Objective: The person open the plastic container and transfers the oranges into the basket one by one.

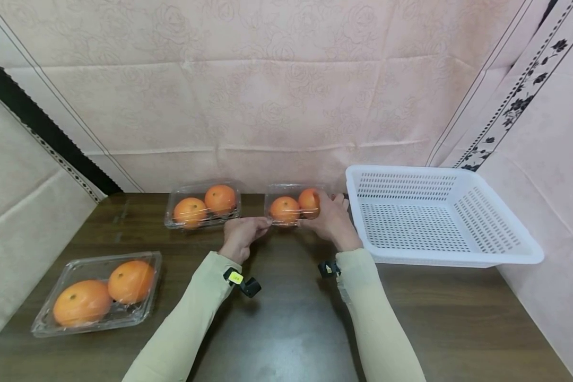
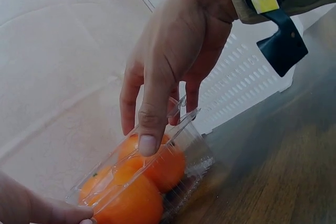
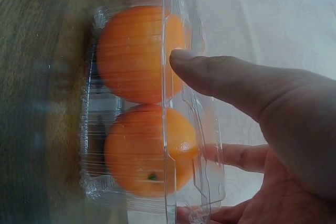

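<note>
Between both hands, a clear plastic clamshell container point(image 1: 292, 197) holding two oranges point(image 1: 284, 209) sits by the back wall. My right hand point(image 1: 331, 218) grips its right part. In the right wrist view the thumb point(image 3: 210, 72) lies on the near side and fingers point(image 3: 244, 157) show on the far side. At the left front corner, my left hand point(image 1: 243, 235) pinches the edge; only part of it shows in the left wrist view. A similar container point(image 1: 203, 217) with two oranges stands just left. Whether the held container's lid is fully closed, I cannot tell.
A white perforated plastic basket point(image 1: 413, 257) stands on the right, close beside my right hand. Another clear container point(image 1: 119, 317) with two larger-looking oranges lies at the front left of the dark wooden table point(image 1: 286, 339). Patterned cloth point(image 1: 277, 106) covers the walls behind and beside.
</note>
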`<state>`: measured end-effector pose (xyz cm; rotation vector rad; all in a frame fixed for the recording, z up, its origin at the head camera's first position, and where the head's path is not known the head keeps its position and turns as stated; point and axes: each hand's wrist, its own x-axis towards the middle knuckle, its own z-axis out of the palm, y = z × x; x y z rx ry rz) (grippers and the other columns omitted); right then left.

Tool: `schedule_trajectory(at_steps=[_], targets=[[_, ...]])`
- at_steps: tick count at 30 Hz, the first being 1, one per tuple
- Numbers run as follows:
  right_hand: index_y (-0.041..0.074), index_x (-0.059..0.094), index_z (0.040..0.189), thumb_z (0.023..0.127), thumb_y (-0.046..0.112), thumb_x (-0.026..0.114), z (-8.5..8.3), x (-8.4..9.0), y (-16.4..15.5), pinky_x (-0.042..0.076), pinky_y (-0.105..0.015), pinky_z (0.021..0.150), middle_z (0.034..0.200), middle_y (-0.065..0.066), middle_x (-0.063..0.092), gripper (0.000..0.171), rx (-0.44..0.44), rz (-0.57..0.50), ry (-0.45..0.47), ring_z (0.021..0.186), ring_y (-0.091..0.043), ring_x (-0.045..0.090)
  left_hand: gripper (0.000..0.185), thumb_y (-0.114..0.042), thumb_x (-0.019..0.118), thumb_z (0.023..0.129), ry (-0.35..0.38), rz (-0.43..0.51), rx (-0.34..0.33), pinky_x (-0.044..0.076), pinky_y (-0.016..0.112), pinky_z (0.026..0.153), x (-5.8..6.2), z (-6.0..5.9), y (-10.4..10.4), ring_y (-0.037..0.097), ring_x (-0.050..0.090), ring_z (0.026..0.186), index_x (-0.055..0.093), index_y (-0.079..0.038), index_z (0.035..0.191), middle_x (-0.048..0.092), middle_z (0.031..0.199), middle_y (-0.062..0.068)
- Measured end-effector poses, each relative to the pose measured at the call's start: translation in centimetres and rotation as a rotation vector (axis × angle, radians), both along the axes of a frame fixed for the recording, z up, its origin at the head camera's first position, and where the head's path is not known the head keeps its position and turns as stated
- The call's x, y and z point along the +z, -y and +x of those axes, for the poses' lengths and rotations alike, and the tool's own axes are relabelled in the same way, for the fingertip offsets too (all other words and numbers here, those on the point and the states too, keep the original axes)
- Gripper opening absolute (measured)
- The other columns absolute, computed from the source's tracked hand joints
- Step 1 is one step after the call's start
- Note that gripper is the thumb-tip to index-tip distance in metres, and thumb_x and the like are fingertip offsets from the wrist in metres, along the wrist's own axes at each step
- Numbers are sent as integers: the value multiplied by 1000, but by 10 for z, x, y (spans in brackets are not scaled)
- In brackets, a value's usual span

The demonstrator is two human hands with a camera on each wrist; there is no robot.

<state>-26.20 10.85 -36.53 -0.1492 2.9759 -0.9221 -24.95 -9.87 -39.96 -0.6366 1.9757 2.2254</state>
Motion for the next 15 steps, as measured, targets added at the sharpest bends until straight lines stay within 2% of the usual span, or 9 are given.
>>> schedule_trajectory(at_steps=[10,15], targets=[[12,39,153,83,37,85,-1,0,1,41,-57,109,142,-26,37,88,-10,14,-1,131,-42,29,25,-2,80,84,18,34,-15,56,39,104,0,0,0,10,69,84,77,1,108,77,87,-1],[11,40,152,83,36,85,0,0,1,41,-57,109,141,-25,39,86,-6,10,-7,130,-42,29,22,-6,80,85,23,2,-25,54,39,99,1,1,-1,19,67,91,79,-1,106,76,84,-2]])
